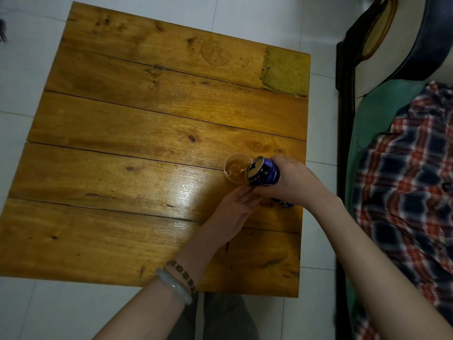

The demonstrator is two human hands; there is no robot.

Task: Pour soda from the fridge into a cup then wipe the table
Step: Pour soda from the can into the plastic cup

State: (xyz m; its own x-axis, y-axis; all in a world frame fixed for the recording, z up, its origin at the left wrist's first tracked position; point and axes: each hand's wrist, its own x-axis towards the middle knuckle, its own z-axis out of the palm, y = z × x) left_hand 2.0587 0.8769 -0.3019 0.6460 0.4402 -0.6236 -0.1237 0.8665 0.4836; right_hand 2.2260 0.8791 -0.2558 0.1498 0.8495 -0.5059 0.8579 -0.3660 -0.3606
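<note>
Blue soda can (266, 171) clenched in your right grip (294, 182), tipped over clear plastic cup (226, 171); left grip (232, 212) straight-fingered beside cup; overtilt risks spill.

A home: plank table (147, 119), tiled floor (245, 15), bed with plaid shirt (404, 168)

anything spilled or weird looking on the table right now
No spill shows around the cup; the tilted can in the right hand pours into it. The only odd thing is a faint ring mark on the far plank of the table, left of the cloth, like an old stain.
</note>
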